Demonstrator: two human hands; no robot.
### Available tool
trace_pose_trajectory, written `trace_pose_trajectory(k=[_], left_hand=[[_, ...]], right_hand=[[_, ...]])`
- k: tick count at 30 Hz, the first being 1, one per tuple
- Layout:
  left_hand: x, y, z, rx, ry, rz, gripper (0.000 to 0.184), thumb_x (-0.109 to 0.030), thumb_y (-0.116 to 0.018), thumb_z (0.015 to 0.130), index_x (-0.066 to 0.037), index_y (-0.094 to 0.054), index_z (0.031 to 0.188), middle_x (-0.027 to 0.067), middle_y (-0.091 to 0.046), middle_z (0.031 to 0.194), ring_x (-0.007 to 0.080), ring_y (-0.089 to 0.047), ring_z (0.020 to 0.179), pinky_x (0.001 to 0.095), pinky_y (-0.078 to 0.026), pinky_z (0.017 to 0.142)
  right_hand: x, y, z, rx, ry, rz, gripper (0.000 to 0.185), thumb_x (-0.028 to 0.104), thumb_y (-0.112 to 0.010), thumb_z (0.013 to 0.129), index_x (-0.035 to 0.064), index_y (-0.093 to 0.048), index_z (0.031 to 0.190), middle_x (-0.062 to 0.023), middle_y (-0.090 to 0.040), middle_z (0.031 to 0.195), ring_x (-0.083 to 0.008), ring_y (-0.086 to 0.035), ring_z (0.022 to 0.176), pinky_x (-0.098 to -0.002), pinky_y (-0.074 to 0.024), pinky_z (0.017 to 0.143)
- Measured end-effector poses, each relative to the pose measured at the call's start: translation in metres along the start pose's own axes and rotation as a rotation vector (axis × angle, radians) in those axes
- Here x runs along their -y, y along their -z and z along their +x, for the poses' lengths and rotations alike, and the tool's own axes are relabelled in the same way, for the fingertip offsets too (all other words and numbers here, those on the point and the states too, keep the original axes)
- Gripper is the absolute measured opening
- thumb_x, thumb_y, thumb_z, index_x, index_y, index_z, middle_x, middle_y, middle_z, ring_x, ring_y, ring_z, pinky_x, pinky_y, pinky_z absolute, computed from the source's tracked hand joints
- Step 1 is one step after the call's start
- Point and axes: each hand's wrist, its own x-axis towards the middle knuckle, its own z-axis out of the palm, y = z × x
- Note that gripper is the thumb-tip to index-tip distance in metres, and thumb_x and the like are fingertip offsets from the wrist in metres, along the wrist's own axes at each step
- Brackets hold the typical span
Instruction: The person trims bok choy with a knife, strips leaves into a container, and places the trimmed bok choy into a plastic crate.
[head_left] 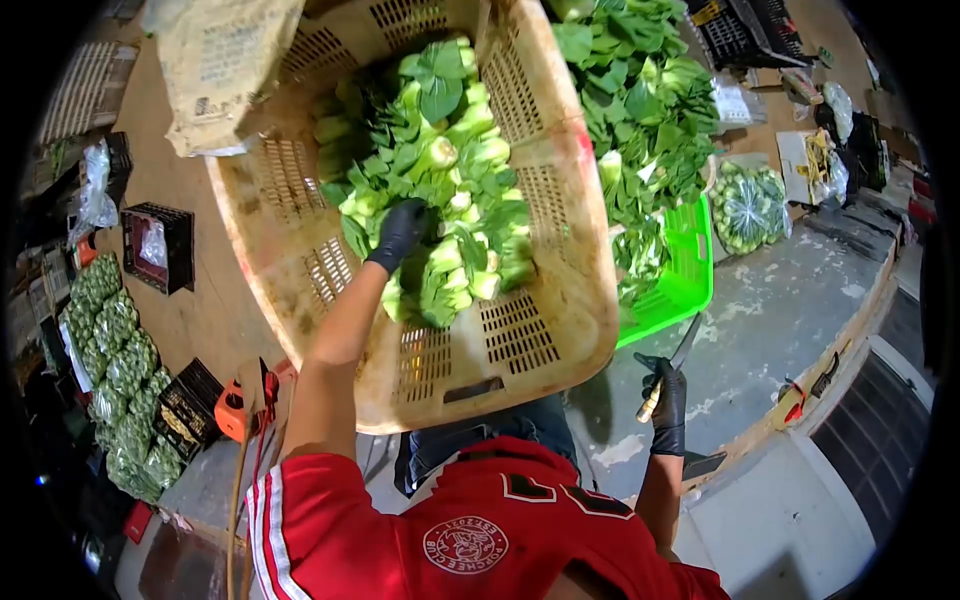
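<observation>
In a black glove, my left hand [402,232] reaches into a large, dirty cream plastic crate [330,395]. Its fingers are bunched and curled against a head of bok choy [445,258], and their tips are partly hidden among the leaves. Several more bok choy heads lie piled in the crate with pale stem ends showing. Outside the crate, to the right, my black-gloved right hand [664,392] is closed around the handle of a knife [687,343], with the blade pointing up and to the right.
A bright green crate [668,318] holds leafy greens to the right, below a heap of greens [645,110]. A clear bag of vegetables [750,208] lies further right. Paper sacking [225,75] hangs over the crate's upper left. Black crates [158,245] and bagged greens [115,350] stand left.
</observation>
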Motion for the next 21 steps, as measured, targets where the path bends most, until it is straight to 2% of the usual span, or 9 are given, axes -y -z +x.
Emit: trace_pose_trajectory(k=[5, 9, 13, 16, 17, 18, 19, 20, 21], left_hand=[[0.018, -0.068, -0.025, 0.143, -0.066, 0.317, 0.032, -0.031, -0.063, 0.073, -0.007, -0.06, 0.094, 0.0162, -0.061, 0.086, 0.0337, -0.058, 0.08, 0.0412, -0.046, 0.072], [0.011, -0.063, -0.056, 0.227, -0.169, 0.487, 0.053, -0.043, -0.069, 0.067, -0.003, -0.054, 0.099, 0.0163, -0.058, 0.091, 0.0326, -0.055, 0.081, 0.0413, -0.042, 0.075], [0.003, -0.07, -0.051, 0.197, -0.183, 0.606, 0.052, -0.043, -0.072, 0.065, -0.003, -0.054, 0.093, 0.0169, -0.058, 0.09, 0.032, -0.055, 0.082, 0.0407, -0.041, 0.076], [-0.023, -0.049, -0.061, 0.134, -0.088, 0.405, 0.05, -0.037, -0.074, 0.064, -0.002, -0.055, 0.094, 0.0175, -0.058, 0.09, 0.0333, -0.054, 0.084, 0.0423, -0.042, 0.076], [-0.04, -0.032, -0.07, 0.083, -0.074, 0.234, 0.048, -0.029, -0.075, 0.066, 0.0, -0.056, 0.1, 0.0182, -0.059, 0.095, 0.0332, -0.055, 0.091, 0.0412, -0.043, 0.082], [-0.048, -0.018, -0.077, 0.092, -0.051, -0.132, 0.058, -0.025, -0.076, 0.066, 0.001, -0.052, 0.112, 0.0164, -0.059, 0.104, 0.0284, -0.055, 0.101, 0.0368, -0.041, 0.089], [-0.077, 0.004, -0.085, 0.158, 0.011, -0.332, 0.061, -0.023, -0.074, 0.068, 0.002, -0.047, 0.117, 0.015, -0.056, 0.109, 0.0254, -0.052, 0.105, 0.0346, -0.039, 0.092], [-0.115, 0.024, -0.095, 0.223, 0.069, -0.528, 0.065, -0.022, -0.073, 0.069, 0.002, -0.043, 0.122, 0.0136, -0.054, 0.114, 0.0223, -0.05, 0.109, 0.0325, -0.037, 0.095], [-0.135, 0.032, -0.103, 0.247, 0.004, -0.597, 0.07, -0.019, -0.072, 0.07, 0.002, -0.036, 0.126, 0.0123, -0.052, 0.113, 0.0205, -0.05, 0.105, 0.0325, -0.036, 0.096]], right_hand=[[-0.018, -0.009, -0.014, -0.081, -0.031, -0.042, 0.03, 0.032, -0.055, 0.086, 0.0041, -0.061, 0.095, -0.0007, -0.05, 0.057, -0.0081, -0.044, 0.042, -0.0205, -0.0358, 0.039], [-0.029, -0.006, -0.024, -0.093, -0.025, -0.171, 0.035, 0.036, -0.054, 0.087, 0.0032, -0.062, 0.096, 0.0, -0.05, 0.058, -0.0073, -0.045, 0.046, -0.0214, -0.0358, 0.041], [-0.037, -0.004, -0.018, -0.125, -0.042, -0.142, 0.038, 0.037, -0.054, 0.086, 0.0015, -0.062, 0.097, -0.0002, -0.05, 0.057, -0.0073, -0.044, 0.044, -0.0215, -0.0349, 0.04], [-0.034, -0.001, -0.021, -0.06, -0.004, -0.005, 0.023, 0.025, -0.057, 0.086, 0.0025, -0.06, 0.085, -0.0043, -0.056, 0.062, -0.0089, -0.049, 0.049, -0.0216, -0.0385, 0.042], [-0.033, -0.004, -0.026, 0.0, 0.093, -0.05, 0.022, 0.024, -0.056, 0.086, 0.0023, -0.059, 0.085, -0.0048, -0.058, 0.064, -0.0086, -0.05, 0.05, -0.0213, -0.0385, 0.043], [-0.03, -0.007, -0.03, 0.06, 0.194, -0.089, 0.02, 0.022, -0.056, 0.087, 0.002, -0.059, 0.084, -0.0052, -0.059, 0.067, -0.0083, -0.05, 0.051, -0.021, -0.0385, 0.043], [-0.031, -0.011, -0.03, 0.211, 0.296, -0.071, 0.017, 0.018, -0.056, 0.085, 0.0014, -0.058, 0.083, -0.0054, -0.062, 0.072, -0.0069, -0.05, 0.053, -0.0207, -0.0387, 0.045], [-0.011, -0.021, -0.04, 0.247, 0.322, -0.287, 0.012, 0.013, -0.057, 0.082, 0.0013, -0.058, 0.083, -0.0083, -0.061, 0.071, -0.011, -0.053, 0.052, -0.0242, -0.0414, 0.047], [-0.012, -0.03, -0.04, 0.246, 0.451, -0.384, 0.013, 0.014, -0.059, 0.08, 0.0019, -0.058, 0.083, -0.0102, -0.061, 0.07, -0.0153, -0.055, 0.053, -0.0271, -0.0428, 0.048]])
